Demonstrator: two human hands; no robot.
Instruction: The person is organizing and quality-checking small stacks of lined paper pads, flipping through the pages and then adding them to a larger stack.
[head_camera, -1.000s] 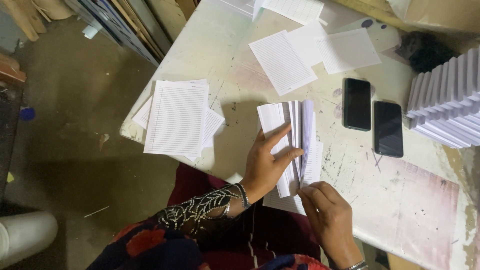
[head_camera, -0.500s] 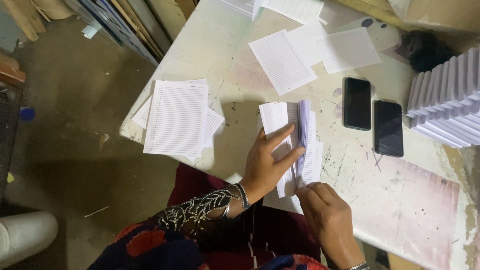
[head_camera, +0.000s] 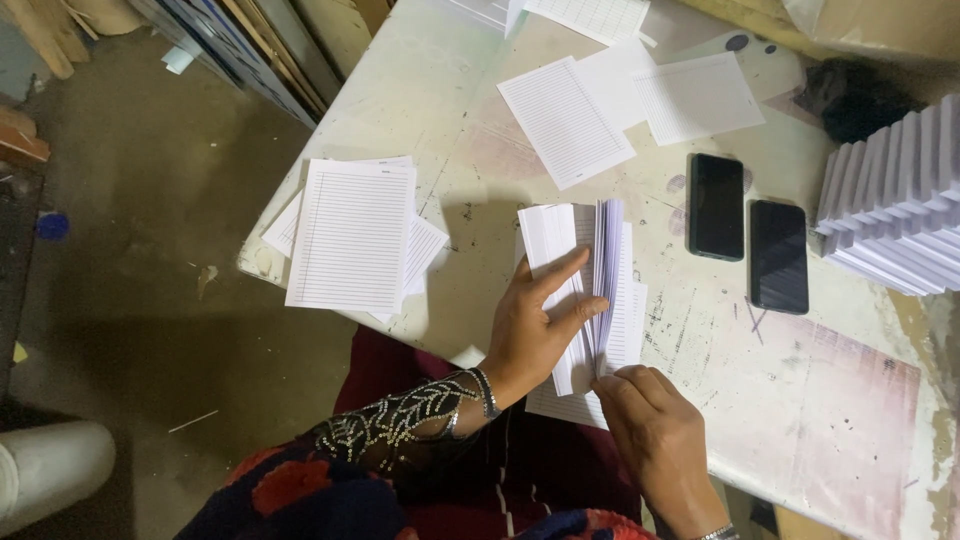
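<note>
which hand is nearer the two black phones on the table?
Right. The right hand is at the near edge of the lined paper stack, below the two black phones; the left hand lies flat further left.

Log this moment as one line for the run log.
left hand: flat on folded ruled sheets | right hand: pinching their near edge | loose ruled sheets left | two phones right

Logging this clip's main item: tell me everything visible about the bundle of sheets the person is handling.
The bundle of sheets is a stack of white, faintly lined paper lying near the front edge of the worn pale table. Its upper leaves are lifted and fanned upright along the middle. The left hand presses flat on the left part, fingers spread, while the right hand pinches the bottom edge. More lined sheets lie under it.
</note>
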